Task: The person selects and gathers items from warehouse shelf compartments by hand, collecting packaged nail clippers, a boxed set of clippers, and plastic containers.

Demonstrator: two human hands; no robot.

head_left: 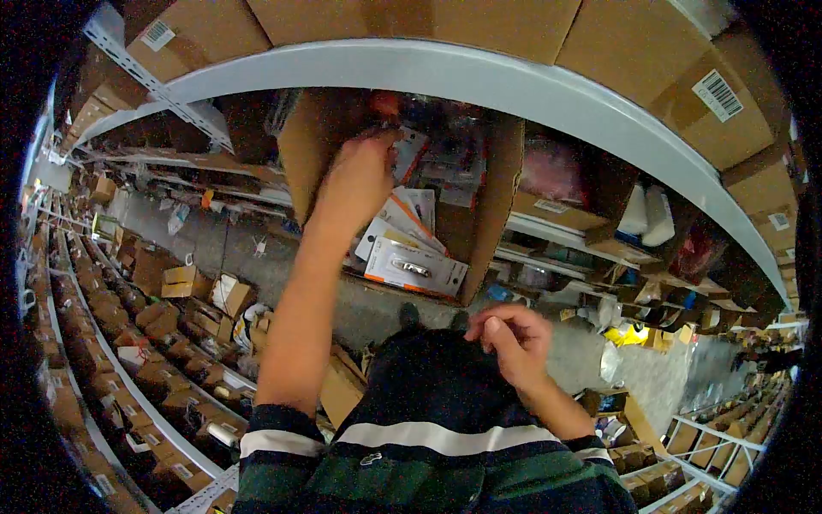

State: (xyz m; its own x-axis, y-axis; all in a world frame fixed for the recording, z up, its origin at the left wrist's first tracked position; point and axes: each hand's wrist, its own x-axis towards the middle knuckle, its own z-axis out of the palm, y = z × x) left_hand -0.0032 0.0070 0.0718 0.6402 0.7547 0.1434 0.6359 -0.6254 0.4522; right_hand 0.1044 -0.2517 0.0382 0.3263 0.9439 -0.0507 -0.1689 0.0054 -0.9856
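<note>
In the head view, our left hand (364,176) reaches into the box (499,206) where the packs (413,267) lie, its fingertips too blurred for us to tell whether they grip one, while our right hand (515,340) hangs outside, loosely curled (whether thumb and fingers meet, we cannot tell). We judge the packs light, stiff and slick, best pinched by an edge.

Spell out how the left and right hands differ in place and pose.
The left hand reaches inside the open carton, over the blister packs; the right hand is outside it. The left hand extends farther from the torso, while the right hand stays closer, its fingers curled. Both hands are bare.
</note>
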